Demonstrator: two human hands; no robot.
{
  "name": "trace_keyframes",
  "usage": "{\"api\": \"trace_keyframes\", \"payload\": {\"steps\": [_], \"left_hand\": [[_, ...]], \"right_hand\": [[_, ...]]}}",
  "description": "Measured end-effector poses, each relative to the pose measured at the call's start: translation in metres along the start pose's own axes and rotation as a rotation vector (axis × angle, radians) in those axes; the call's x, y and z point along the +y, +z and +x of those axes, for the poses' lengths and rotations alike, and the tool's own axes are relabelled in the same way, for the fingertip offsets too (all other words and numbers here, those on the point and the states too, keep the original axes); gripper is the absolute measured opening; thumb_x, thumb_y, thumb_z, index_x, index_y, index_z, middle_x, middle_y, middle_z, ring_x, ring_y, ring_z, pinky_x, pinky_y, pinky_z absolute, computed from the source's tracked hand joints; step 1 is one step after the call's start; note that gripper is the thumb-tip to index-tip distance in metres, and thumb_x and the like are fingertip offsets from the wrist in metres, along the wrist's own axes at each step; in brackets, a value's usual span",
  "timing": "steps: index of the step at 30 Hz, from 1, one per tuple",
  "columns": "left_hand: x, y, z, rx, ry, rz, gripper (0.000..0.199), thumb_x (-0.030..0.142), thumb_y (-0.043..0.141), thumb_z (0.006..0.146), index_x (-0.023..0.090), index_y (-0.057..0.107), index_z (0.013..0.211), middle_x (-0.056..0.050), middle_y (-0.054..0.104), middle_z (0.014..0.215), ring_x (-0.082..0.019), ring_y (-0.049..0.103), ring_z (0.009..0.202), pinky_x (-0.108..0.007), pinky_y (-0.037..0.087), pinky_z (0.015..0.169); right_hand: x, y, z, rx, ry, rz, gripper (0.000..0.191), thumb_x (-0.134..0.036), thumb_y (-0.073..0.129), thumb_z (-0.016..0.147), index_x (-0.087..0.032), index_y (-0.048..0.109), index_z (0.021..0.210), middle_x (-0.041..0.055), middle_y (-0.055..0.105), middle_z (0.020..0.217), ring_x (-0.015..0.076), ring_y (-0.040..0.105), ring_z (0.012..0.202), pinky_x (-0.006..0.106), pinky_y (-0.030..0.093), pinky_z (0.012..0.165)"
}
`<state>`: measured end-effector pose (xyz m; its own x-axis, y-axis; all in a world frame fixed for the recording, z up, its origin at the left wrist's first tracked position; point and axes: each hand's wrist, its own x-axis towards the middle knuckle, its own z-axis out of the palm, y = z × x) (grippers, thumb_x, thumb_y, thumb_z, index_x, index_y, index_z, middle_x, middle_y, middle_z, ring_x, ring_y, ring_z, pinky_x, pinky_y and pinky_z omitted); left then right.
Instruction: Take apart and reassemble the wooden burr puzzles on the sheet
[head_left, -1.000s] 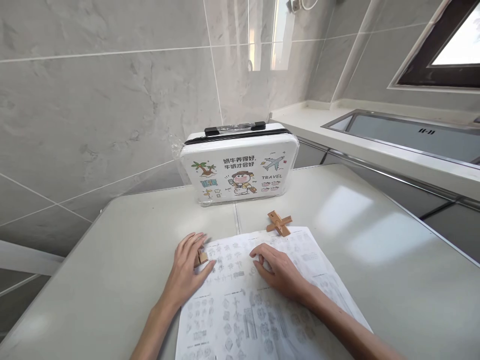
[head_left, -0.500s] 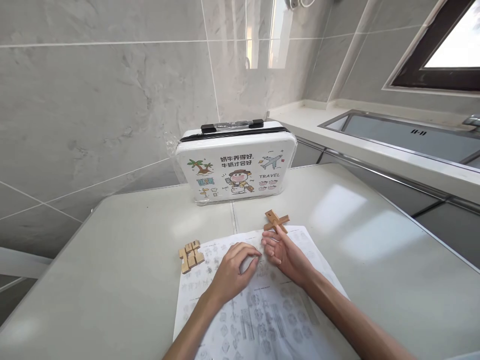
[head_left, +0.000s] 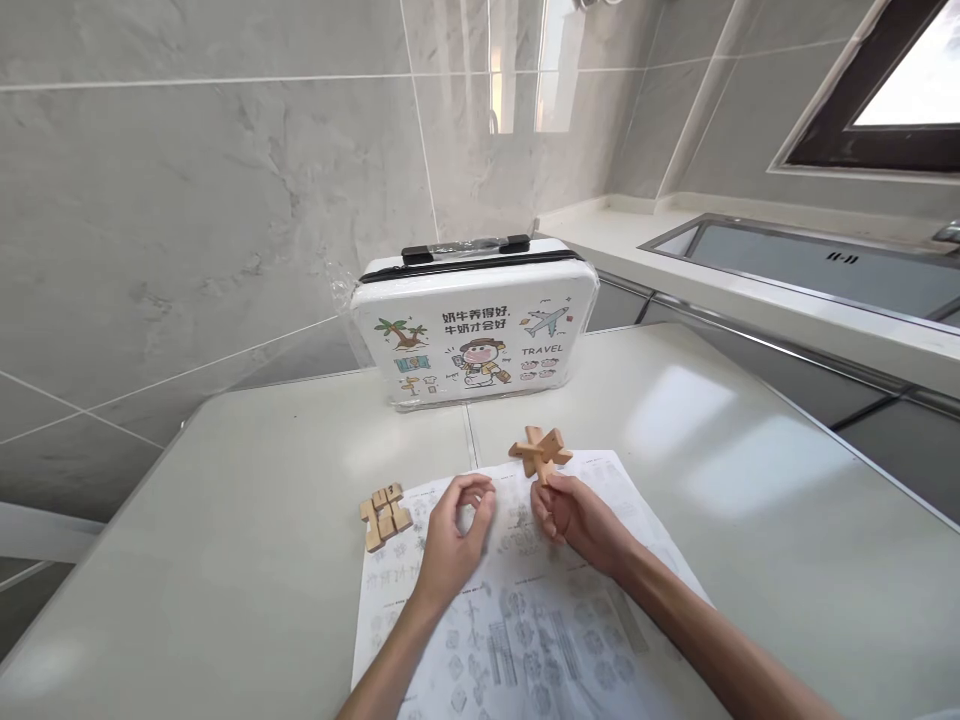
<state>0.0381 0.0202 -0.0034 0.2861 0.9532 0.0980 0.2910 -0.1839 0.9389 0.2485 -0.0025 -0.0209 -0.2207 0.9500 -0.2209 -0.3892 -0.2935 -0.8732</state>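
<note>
Between the thumb and fingers of my right hand [head_left: 581, 520] is one end of a cross-shaped wooden puzzle piece [head_left: 541, 452], raised and tilted at the sheet's far edge. My left hand [head_left: 459, 530] rests over the paper with its fingers curved and a gap between thumb and fingertips; nothing shows in it. A printed instruction sheet [head_left: 480, 640] with rows of small diagrams lies under both hands. At the sheet's far left corner sits a flat group of notched wooden puzzle pieces [head_left: 385, 516], one marked 3.
A white case [head_left: 472, 335] with cartoon prints and a black handle, partly in plastic film, stands behind the sheet. The pale table [head_left: 247, 540] meets a tiled wall [head_left: 225, 220]. To the right is a counter with a sink [head_left: 795, 265], below a window [head_left: 900, 90].
My right hand has turned and its fingers have curled in. The cross-shaped piece has rotated and now shows its arms from another side. My left hand has shifted slightly left, away from the right.
</note>
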Motion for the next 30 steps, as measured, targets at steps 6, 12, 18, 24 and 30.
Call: {"api": "trace_keyframes", "payload": {"steps": [6,12,18,24,30], "left_hand": [[-0.004,-0.004,0.000,-0.222,0.028,-0.318,0.088,0.080,0.065,0.086,0.028,0.040,0.153,-0.019,0.051,0.157,-0.035,0.052,0.146,-0.053,0.047,0.119],[0.004,-0.001,-0.007,-0.553,0.020,-0.528,0.113,0.081,0.083,0.065,0.027,0.047,0.157,-0.021,0.054,0.156,-0.045,0.045,0.150,-0.063,0.042,0.120],[0.000,-0.001,-0.008,-0.490,0.027,-0.521,0.104,0.069,0.091,0.065,0.029,0.052,0.153,-0.019,0.056,0.154,-0.044,0.044,0.151,-0.064,0.036,0.123],[-0.013,0.002,-0.009,-0.428,0.016,-0.565,0.107,0.060,0.099,0.058,0.026,0.056,0.150,-0.021,0.058,0.150,-0.048,0.047,0.146,-0.064,0.036,0.121],[-0.013,0.002,-0.008,-0.411,0.018,-0.587,0.104,0.052,0.100,0.060,0.027,0.056,0.151,-0.019,0.052,0.156,-0.047,0.040,0.151,-0.061,0.031,0.125]], "right_hand": [[-0.009,0.007,-0.015,-0.320,0.040,-0.053,0.030,-0.042,0.044,0.091,-0.025,0.039,0.066,0.0001,0.050,0.057,0.0152,0.044,0.048,0.031,0.044,0.053],[-0.009,0.006,-0.020,-0.575,0.162,0.013,0.022,-0.032,0.051,0.083,-0.024,0.042,0.064,-0.0024,0.048,0.056,0.0130,0.041,0.047,0.029,0.039,0.050],[-0.009,0.005,-0.019,-0.513,0.085,-0.019,0.039,-0.045,0.052,0.098,-0.022,0.049,0.067,-0.0007,0.054,0.061,0.0137,0.048,0.051,0.027,0.036,0.050],[-0.004,0.007,-0.015,-0.497,0.052,-0.024,0.046,-0.047,0.053,0.103,-0.022,0.047,0.066,-0.0026,0.051,0.061,0.0115,0.043,0.050,0.028,0.040,0.054],[-0.006,0.009,-0.016,-0.410,0.007,-0.116,0.053,-0.056,0.051,0.105,-0.021,0.047,0.066,-0.0020,0.051,0.061,0.0122,0.044,0.053,0.029,0.038,0.057]]}}
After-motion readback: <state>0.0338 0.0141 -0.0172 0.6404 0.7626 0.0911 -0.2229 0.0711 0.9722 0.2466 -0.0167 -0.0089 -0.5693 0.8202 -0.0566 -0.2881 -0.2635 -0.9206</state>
